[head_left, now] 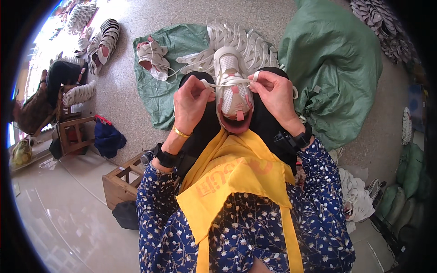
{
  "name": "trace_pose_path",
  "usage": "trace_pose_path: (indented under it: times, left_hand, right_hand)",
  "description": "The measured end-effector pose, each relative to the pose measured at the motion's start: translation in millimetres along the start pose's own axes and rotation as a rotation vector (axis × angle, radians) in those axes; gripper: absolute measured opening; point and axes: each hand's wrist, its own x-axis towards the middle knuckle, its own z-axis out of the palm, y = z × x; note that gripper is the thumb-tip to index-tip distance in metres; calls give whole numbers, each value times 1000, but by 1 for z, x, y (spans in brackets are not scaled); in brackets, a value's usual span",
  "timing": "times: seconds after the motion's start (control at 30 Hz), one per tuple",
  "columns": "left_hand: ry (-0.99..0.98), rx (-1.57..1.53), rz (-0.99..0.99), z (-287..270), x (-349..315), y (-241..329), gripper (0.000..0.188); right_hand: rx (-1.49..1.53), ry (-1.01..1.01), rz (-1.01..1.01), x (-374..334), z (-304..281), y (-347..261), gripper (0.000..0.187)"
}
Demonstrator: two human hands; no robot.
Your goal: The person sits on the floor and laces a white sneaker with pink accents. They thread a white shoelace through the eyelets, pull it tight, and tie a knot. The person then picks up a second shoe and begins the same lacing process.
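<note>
Our two hands face each other over the lap, fingers curled and thumb and forefinger closed in a pinch: the left hand point(189, 103) grips one part of a white lace point(227, 84), the right hand point(278, 98) another, and the lace crosses between them over a shoe. Largest about us is the green sack point(330, 59), bulging and creased, on the floor ahead to the right. Ahead to the left we have a green sheet point(154, 107) spread flat, then the yellow apron point(232, 168) over our front and lap. On the sheet lies a row of pale shoe uppers point(257, 50). Smaller than that row is the white-and-pink shoe point(235, 102) under our hands, between our knees, its toe pointing away and its heel beside the apron. Another shoe point(154, 57) lies on the sheet, well apart. Smallest, a gold bracelet point(181, 132) circles our left wrist.
</note>
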Motion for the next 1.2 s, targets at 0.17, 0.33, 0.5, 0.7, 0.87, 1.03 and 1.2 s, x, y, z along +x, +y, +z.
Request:
trace_pose_path:
  times: [0.17,0.33,0.5,0.7,0.87,1.03,1.2]
  left_hand:
    - [-44,-47,9,-1,3,-9,15]
    - [-41,-72,8,-1,3,-13,15]
    - [-29,-62,-2,2,2,-13,15]
    - [8,-118,-37,7,1,-9,15]
    - [-4,-180,-29,10,4,-12,14]
    - [60,-73,-1,14,3,-10,14]
    - [160,225,105,21,2,-8,18]
  right_hand:
    - [-61,13,-28,2,2,5,11]
    - [6,-40,88,5,-1,-2,10]
    - [-202,-48,-64,4,2,0,10]
    - [-253,-31,-87,5,4,-1,9]
    - [-275,-29,-81,3,6,-4,8]
    - [-288,-36,-78,4,6,-1,7]
    - [-281,-31,-66,3,6,2,6]
